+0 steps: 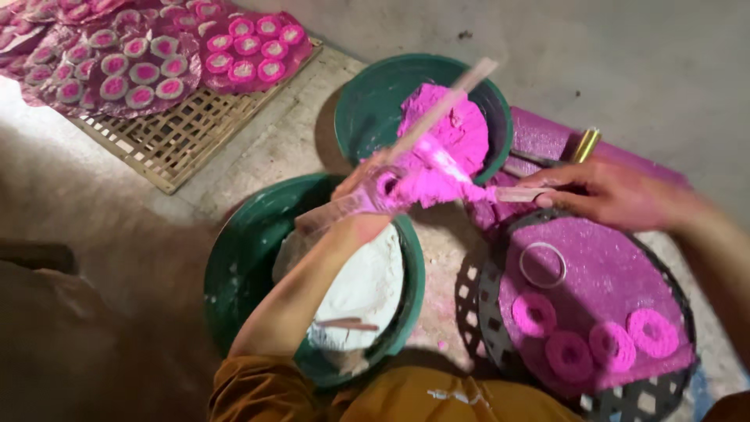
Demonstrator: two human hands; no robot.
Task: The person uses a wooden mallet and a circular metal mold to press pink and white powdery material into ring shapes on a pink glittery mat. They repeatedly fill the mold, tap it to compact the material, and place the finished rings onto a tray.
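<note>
Pink paste point(437, 168) between both hands

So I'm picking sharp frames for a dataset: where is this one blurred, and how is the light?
Head view: the left hand and its long stick are smeared by motion; the right hand is softer too. The pink rings stay fairly sharp. Light is dim, with dark shadow at lower left.

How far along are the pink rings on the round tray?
Done: four pink rings lie on the purple sheet. In hand: left hand holds pink paste on a stick; right hand scrapes it. Left: the ring mould sits unfilled, with sheet space around it.
</note>
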